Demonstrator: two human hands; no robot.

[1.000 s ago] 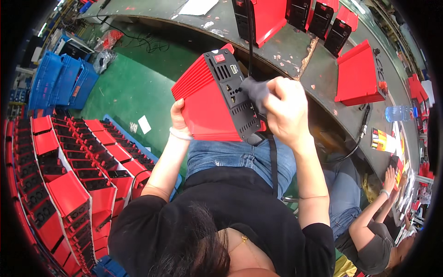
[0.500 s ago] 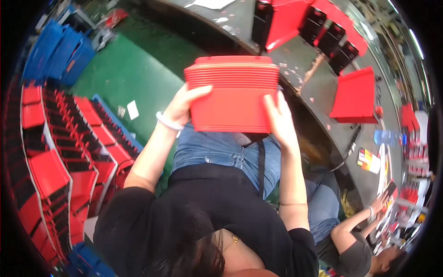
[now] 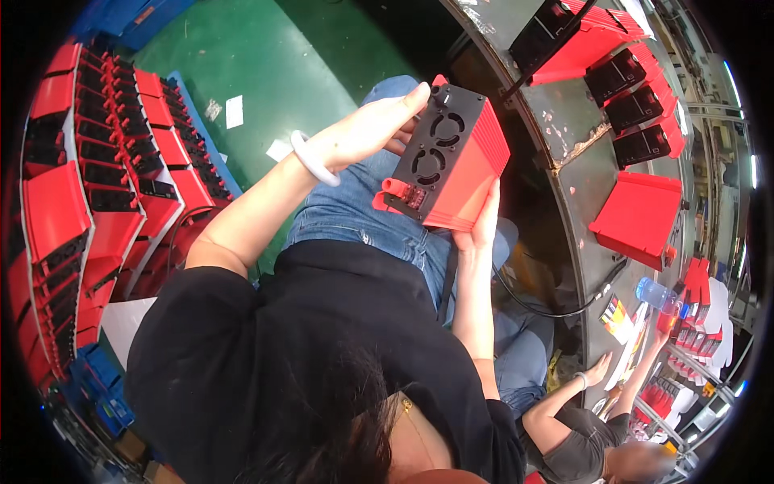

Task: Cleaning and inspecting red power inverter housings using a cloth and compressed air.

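A red power inverter (image 3: 472, 165) with ribbed sides is held up over my lap, tilted. Its black end panel (image 3: 442, 133) faces up and to the left, with two round fan grilles and a terminal near each end. My left hand (image 3: 367, 133) grips it by the upper left corner, thumb at the panel's top edge beside the terminal. From below and the right, my right hand (image 3: 482, 222) supports the ribbed case; some of its fingers are hidden behind it.
Several inverters (image 3: 633, 113) stand on the grey workbench (image 3: 564, 181) at right; another red case (image 3: 641, 216) lies nearer. A black cable (image 3: 536, 310) hangs off its edge. Stacked inverters (image 3: 105, 173) fill the left, by blue crates (image 3: 137, 20). A co-worker (image 3: 572, 427) sits at right, near a bottle (image 3: 657, 295).
The inverter has been turned from its flat red face to show the black fan end, and moved slightly right. My left hand has shifted to its upper corner. The view has swung too.
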